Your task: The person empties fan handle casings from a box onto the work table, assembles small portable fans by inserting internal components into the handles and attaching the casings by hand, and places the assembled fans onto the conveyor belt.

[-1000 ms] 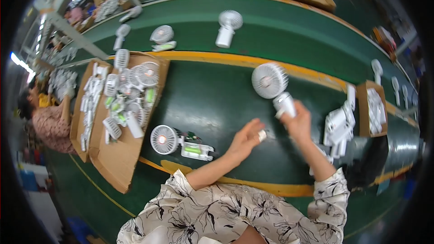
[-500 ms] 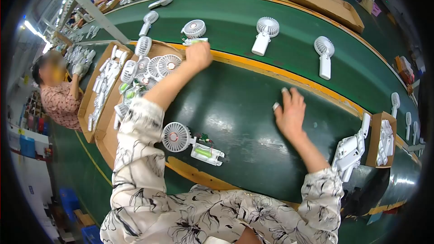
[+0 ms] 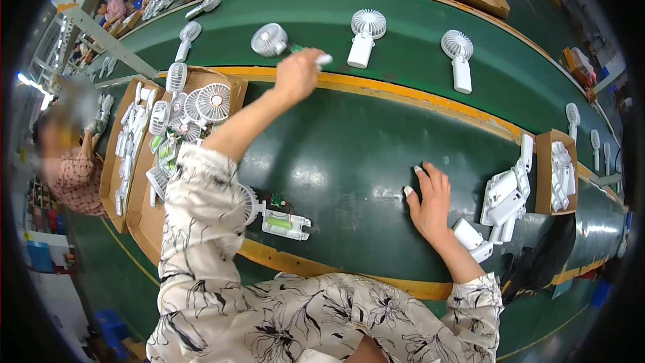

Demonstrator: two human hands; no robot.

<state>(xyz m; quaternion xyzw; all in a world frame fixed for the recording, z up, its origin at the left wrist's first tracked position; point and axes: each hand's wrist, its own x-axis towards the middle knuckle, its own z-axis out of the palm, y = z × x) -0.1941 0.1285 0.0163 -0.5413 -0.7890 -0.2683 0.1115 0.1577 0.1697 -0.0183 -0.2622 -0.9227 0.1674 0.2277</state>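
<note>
My left hand (image 3: pixel 297 75) is closed around the lower body of a handheld fan (image 3: pixel 269 40), over the near edge of the belt. The fan's round white head sticks out to the left, slightly blurred, and a white end shows beyond my fingers. My right hand (image 3: pixel 430 205) is apart from it, fingers spread low over the green table, with nothing in it. Between my arms lies an opened fan (image 3: pixel 285 224) with a green battery and circuit board exposed; my left sleeve covers part of its head. White casings (image 3: pixel 504 195) are piled near my right wrist.
Several white fans, one of them upright-looking (image 3: pixel 368 30), lie along the green conveyor belt (image 3: pixel 410 47). A cardboard box (image 3: pixel 235 94) of fan parts stands at left, beside another box of white casings. At right is a small carton (image 3: pixel 544 175). A co-worker (image 3: pixel 77 175) sits at far left.
My left hand has closed on the fan on the belt and shifted it. My right hand has moved down towards the casings. The whole view has shifted left.
</note>
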